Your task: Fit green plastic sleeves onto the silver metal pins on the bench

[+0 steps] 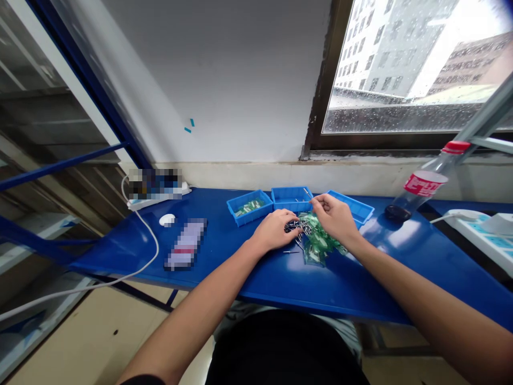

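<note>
My left hand [274, 230] rests palm down on the blue table [224, 262], its fingertips on a small heap of dark metal pins [293, 227]. Just right of it my right hand [334, 216] is raised a little, pinching one thin pin [308, 193] between thumb and finger above a pile of small green transparent parts [318, 240]. A single loose pin [289, 251] lies in front of the heap. Behind the hands stand three blue trays: the left tray [248, 207] holds green parts, the middle tray [292, 198] a few pins, the right tray [355, 207] is partly hidden.
A clear plastic bottle [420, 184] with a red cap leans at the right. A white power strip [481, 235] lies at the far right edge. On the left are a white cable [148, 235], a small white oval object [167, 220] and a blurred flat item [186, 243].
</note>
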A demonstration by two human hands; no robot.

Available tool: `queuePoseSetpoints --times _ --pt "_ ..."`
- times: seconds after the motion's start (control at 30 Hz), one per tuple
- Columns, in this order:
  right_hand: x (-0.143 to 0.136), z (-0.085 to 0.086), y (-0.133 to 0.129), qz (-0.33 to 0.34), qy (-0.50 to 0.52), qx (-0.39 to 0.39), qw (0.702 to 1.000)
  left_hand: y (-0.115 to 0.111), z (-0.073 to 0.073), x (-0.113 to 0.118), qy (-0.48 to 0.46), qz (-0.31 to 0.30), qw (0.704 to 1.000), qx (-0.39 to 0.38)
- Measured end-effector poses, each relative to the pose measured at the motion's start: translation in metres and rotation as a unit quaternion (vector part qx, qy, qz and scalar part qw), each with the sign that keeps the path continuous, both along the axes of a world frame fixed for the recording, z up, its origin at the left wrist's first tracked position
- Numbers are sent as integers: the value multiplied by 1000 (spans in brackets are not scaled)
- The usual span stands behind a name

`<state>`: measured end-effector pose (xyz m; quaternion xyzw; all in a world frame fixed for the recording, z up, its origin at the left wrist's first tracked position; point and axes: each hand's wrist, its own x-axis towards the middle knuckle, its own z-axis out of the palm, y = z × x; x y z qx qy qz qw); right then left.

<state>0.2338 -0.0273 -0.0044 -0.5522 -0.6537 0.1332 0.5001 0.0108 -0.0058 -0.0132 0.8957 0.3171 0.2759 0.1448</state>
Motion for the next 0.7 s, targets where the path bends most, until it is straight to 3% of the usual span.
queuePoseSetpoints --times 0.17,0.4,0.5,0.7 --pt "3 3 6 -48 -118 31 991 3 -1 -3 13 11 1000 -6" --pt "14 -6 -3 43 -304 38 951 5 -3 -3 20 14 1000 -3" --pt "16 -11 -1 70 -325 29 943 5 -2 -3 16 12 1000 -2" --pt "18 -14 2 50 -345 2 937 4 1 -3 9 12 1000 -9"
